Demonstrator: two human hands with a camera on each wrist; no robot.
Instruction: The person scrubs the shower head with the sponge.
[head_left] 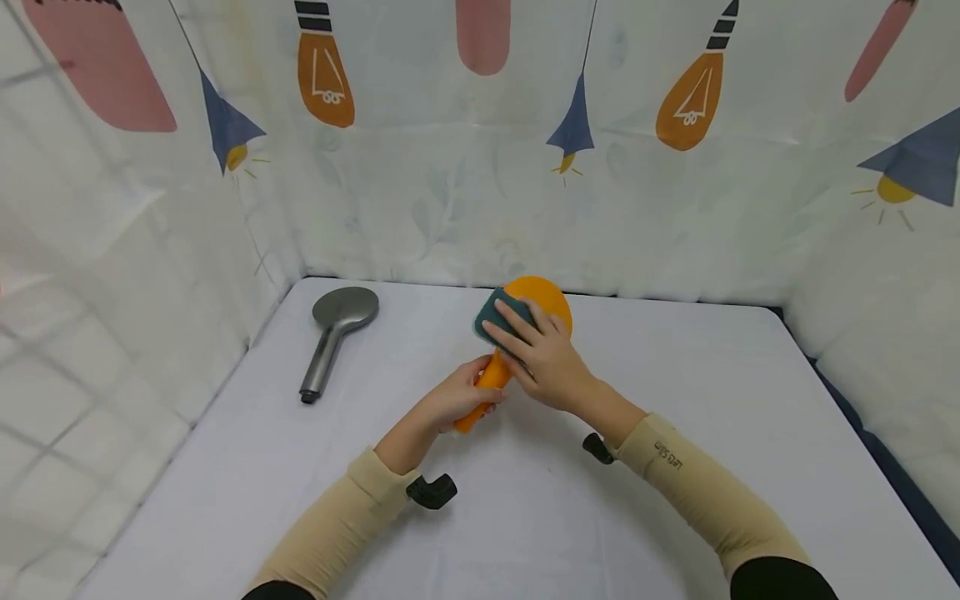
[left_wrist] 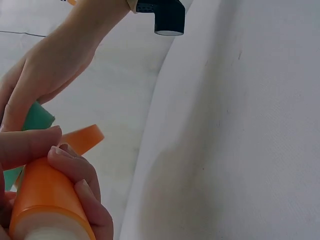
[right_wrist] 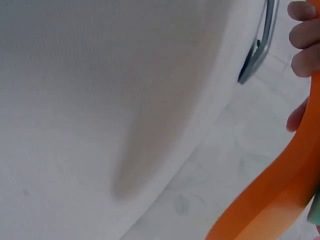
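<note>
An orange shower head (head_left: 551, 298) is held up over the white table, its round head pointing away from me. My left hand (head_left: 459, 397) grips its handle (left_wrist: 47, 187), with fingers and thumb wrapped round it near the lower end. On the head and upper handle lies a green sponge (head_left: 489, 318), darker on top. My right hand (head_left: 551, 362) holds this sponge against the shower head, its fingers spread across the top; the thumb is mostly hidden. In the right wrist view, the side of the orange shower head (right_wrist: 280, 195) shows, with a corner of the sponge beside it.
A grey shower head (head_left: 345, 308) lies on the left part of the white table (head_left: 675, 375), handle towards me. Behind the table hangs a pale curtain (head_left: 450, 192) printed with lamps and bulbs. Black wrist cameras (head_left: 432, 492) stick out below both cuffs.
</note>
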